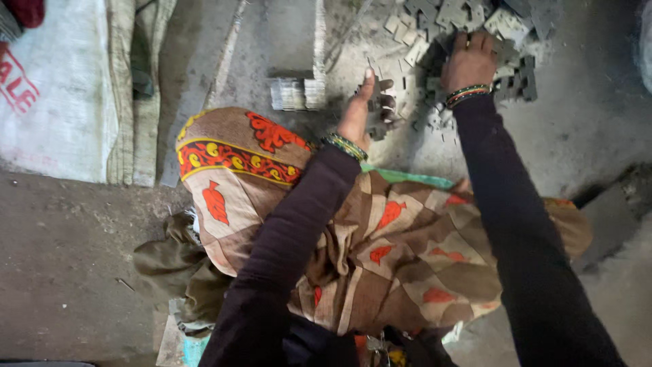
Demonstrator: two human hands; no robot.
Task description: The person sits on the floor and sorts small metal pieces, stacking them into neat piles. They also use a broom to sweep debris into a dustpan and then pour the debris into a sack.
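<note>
Both arms are in long, snug sleeves of very dark purple, almost black, running up from 6 o'clock toward 12. The left hand [367, 109] has a stack of green and gold bangles at the wrist, and the right hand [468, 62] wears red, green and gold ones. Over the lap there's a brown and beige patchwork-print cloth with red-orange leaf shapes and a red and yellow patterned border at about 10 o'clock.

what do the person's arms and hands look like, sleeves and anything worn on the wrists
Both arms are covered to the wrist by long, plain, dark purplish sleeves. The left hand is bare, with a stack of green and gold bangles at the wrist. The right hand is also bare, with red, green and gold bangles at its wrist. No gloves and no rings are visible.
</note>
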